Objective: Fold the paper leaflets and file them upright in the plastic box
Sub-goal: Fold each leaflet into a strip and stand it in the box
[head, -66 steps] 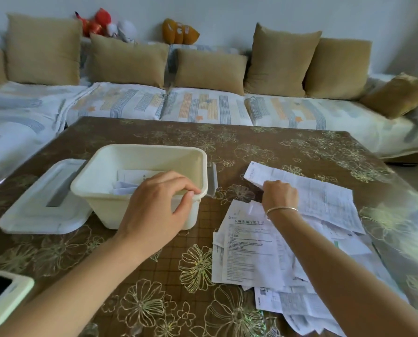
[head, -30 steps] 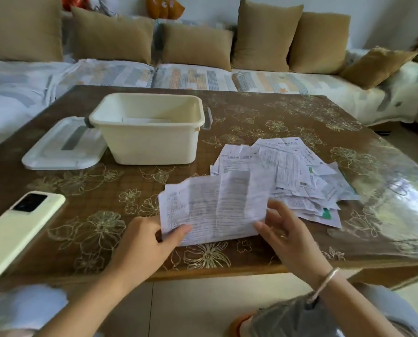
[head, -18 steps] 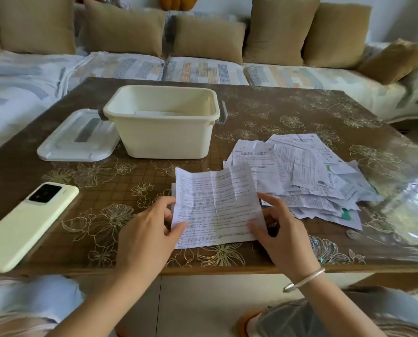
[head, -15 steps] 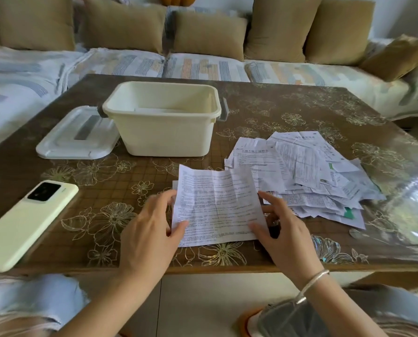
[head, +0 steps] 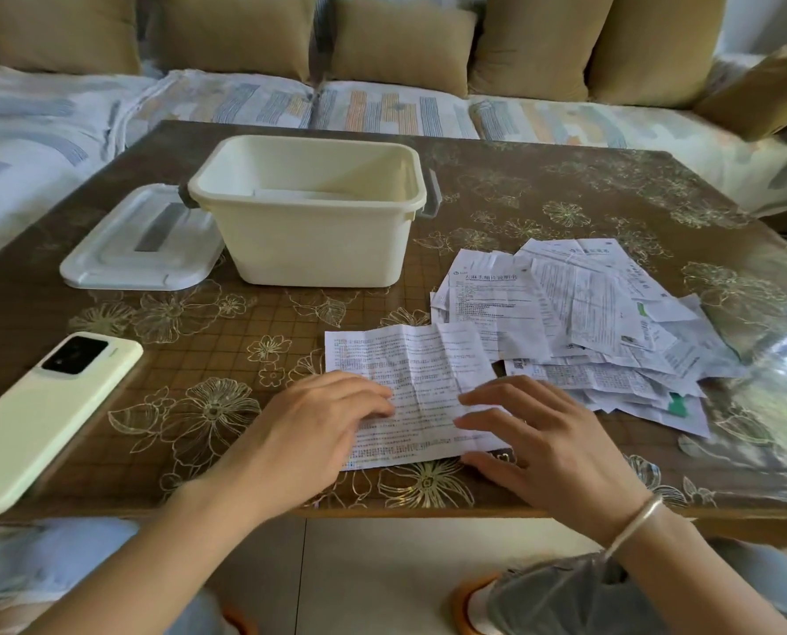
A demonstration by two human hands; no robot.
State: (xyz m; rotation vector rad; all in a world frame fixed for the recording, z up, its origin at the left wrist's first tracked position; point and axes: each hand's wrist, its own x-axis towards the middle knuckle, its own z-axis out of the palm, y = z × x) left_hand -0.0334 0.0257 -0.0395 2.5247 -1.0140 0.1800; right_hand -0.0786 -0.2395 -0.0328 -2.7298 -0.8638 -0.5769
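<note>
Here, a head camera looks down on a brown, flower-patterned counter (head: 565,185). The left grip (head: 309,433), a bare hand, lies flat with straight fingers and presses the near left part of a creased, printed leaflet (head: 409,359) onto the counter. The right grip (head: 552,442) is likewise flat and unclenched, its fingers spread over the leaflet's near right corner. A silver bracelet (head: 634,520) circles that wrist. Neither grip curls around anything.

The leaflet lies unfolded, and its far edge reaches beyond both sets of fingertips. Beyond the right grip and slightly to its right, a loose pile of leaflets (head: 588,304) spreads over the counter and touches the pressed sheet's far right corner.

Well beyond the left grip stands the cream plastic box (head: 318,240), uncovered, with white paper (head: 309,194) visible inside just over its near rim. Its white lid (head: 139,249) lies just left of the box. Far to the left of the left grip rests a pale green phone (head: 48,405), camera side up. A sofa (head: 382,107) with tan cushions runs behind the counter.
</note>
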